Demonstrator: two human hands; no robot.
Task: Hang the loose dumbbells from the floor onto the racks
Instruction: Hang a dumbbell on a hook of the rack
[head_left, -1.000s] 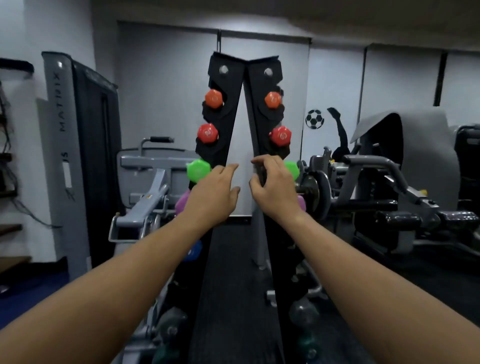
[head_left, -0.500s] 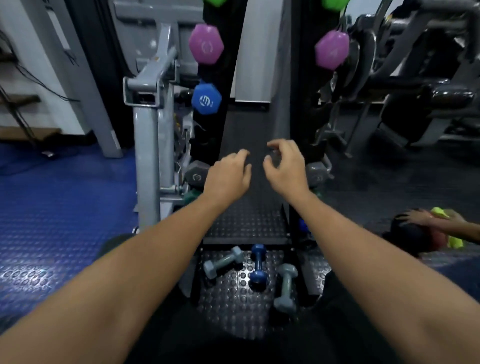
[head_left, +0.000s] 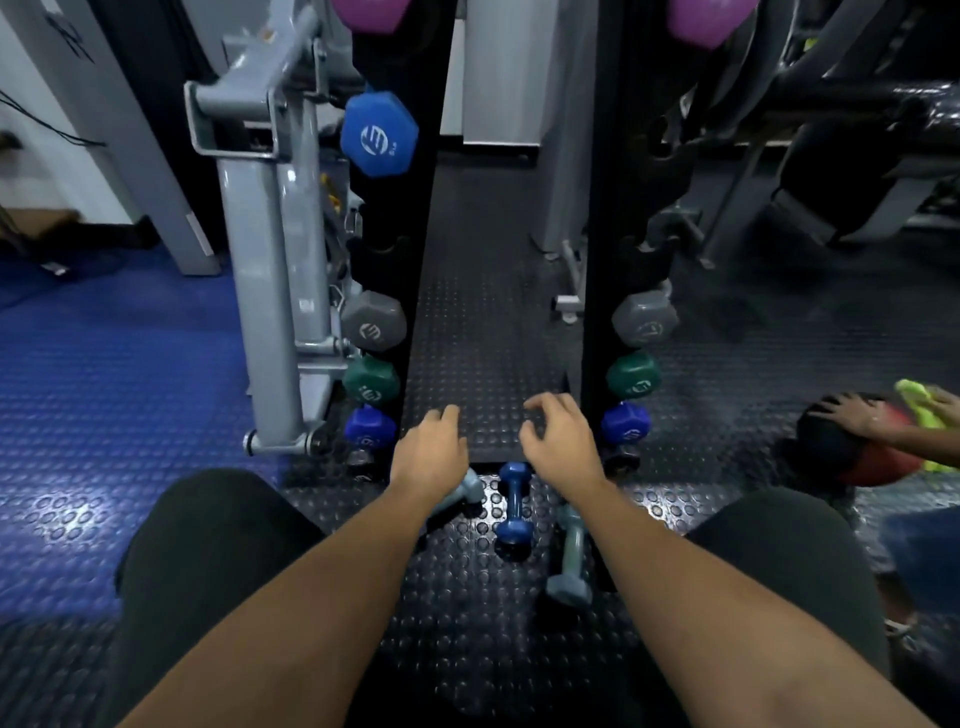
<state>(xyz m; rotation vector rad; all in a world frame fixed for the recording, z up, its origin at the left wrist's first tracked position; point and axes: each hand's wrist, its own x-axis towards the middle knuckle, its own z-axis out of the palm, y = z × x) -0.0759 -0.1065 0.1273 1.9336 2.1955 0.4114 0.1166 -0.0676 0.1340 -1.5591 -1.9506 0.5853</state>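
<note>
Both hands have dropped from rack height toward the floor, left hand (head_left: 431, 457) and right hand (head_left: 561, 441) empty with fingers loosely curled, poised above three loose dumbbells: blue (head_left: 514, 501) at 6 o'clock, grey (head_left: 569, 558), pale (head_left: 470, 488).

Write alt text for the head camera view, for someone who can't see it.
Seen from above, a person's left hand and right hand reach down, holding nothing, toward three loose dumbbells on the studded floor: a blue dumbbell between two grey dumbbells. Beyond stand two black racks with coloured dumbbells hung on their outer sides.
</note>
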